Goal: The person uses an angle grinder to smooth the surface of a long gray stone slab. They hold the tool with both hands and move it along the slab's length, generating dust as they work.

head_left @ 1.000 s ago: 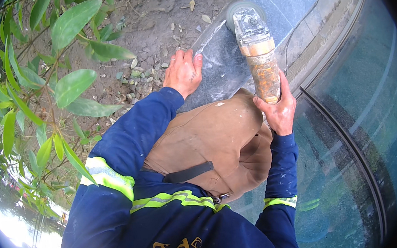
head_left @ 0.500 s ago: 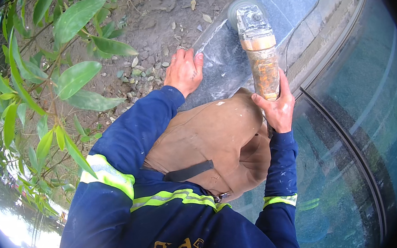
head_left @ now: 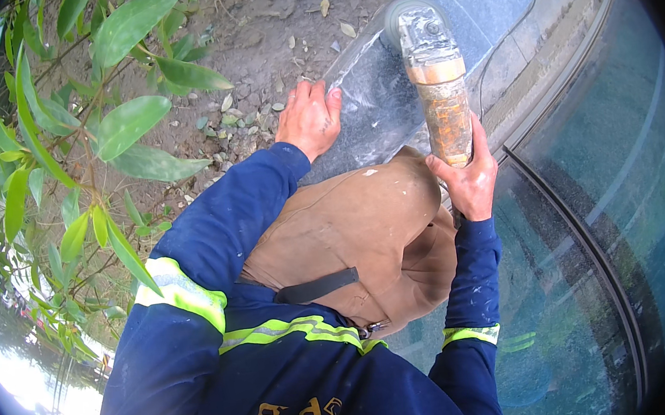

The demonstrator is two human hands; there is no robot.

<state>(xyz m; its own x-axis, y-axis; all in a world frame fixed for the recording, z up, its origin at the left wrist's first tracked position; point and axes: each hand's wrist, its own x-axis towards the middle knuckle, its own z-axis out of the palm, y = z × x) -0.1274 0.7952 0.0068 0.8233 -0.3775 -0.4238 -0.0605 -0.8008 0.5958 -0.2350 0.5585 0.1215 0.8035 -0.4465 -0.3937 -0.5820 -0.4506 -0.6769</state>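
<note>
My right hand (head_left: 472, 179) is wrapped round the rear of the body of an angle grinder (head_left: 445, 108), worn and streaked orange and grey, with silvery wrap on its head. Its round disc (head_left: 393, 26) shows at the far end, over the grey stone slab (head_left: 374, 103); whether it touches the stone I cannot tell. White dust and wet-looking smears lie on the slab beside it. To the left, my left hand (head_left: 310, 119) rests on the slab's outer edge, holding nothing, fingers extended and a ring on one of them. A thin dark cord (head_left: 483, 81) runs right of the grinder.
Dusty glass panes (head_left: 549, 291) with a dark frame bar (head_left: 579, 228) stretch along the right. Bare soil (head_left: 251, 23) with fallen leaves borders the slab on its left. Leafy branches (head_left: 133, 127) hang close at the far left. My bent knee in brown trousers (head_left: 342, 222) is against the slab.
The grinder and my right hand have shifted very slightly to the right. My left hand stays in place on the slab's edge.
</note>
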